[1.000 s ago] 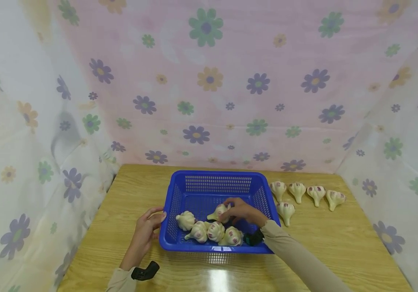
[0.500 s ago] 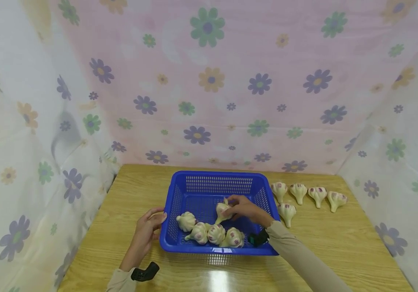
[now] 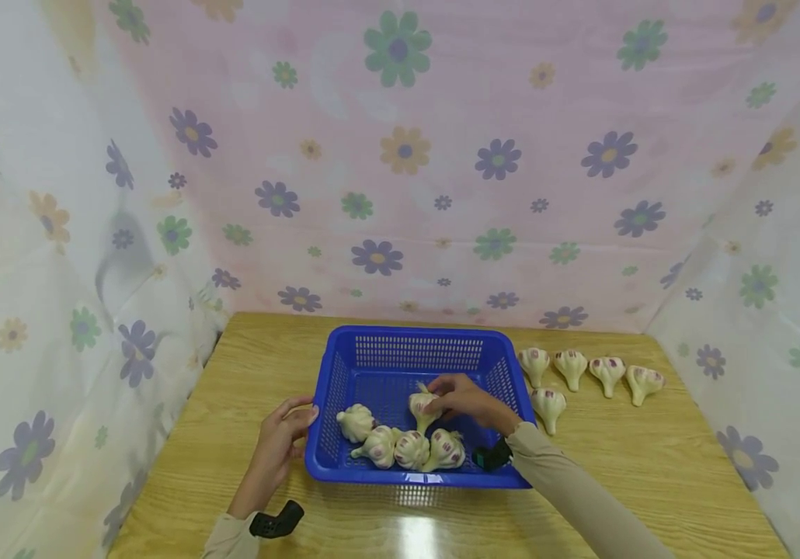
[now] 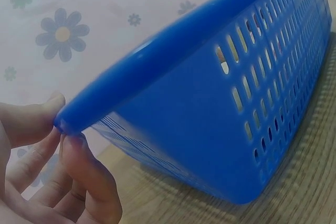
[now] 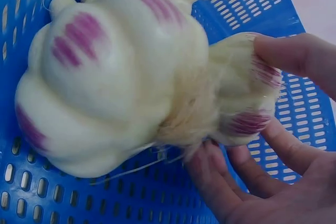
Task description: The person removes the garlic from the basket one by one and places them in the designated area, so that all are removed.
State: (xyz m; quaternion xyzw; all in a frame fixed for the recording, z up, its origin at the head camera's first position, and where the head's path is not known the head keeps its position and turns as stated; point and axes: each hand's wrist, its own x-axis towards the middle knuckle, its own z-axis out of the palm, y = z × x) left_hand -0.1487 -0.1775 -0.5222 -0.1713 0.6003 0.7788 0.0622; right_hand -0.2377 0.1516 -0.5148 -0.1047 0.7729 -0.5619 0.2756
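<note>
Inside a blue plastic basket [image 3: 414, 332], my right hand [image 3: 466, 400] holds a garlic bulb [image 3: 422, 407] between thumb and fingers, its stem end toward me. In the right wrist view the held bulb [image 5: 244, 93] sits behind a larger, nearer garlic bulb [image 5: 110, 77]. My left hand [image 3: 283, 436] pinches the basket's left rim. Seen from the left wrist, thumb and finger [image 4: 86, 174] close over the rim corner [image 4: 79, 114]. Several more garlic bulbs [image 3: 412, 450] lie along the basket's front and left side.
To the right of the basket, several white-and-purple garlic bulbs [image 3: 606, 376] lie on the wooden table [image 3: 624, 466], most in a back row and one in front. Flowered cloth [image 3: 400, 210] encloses the table at the back and both sides.
The bulb in my right hand has turned from lying sideways to pointing its stem toward me, close behind the front row. The left hand stays at the rim.
</note>
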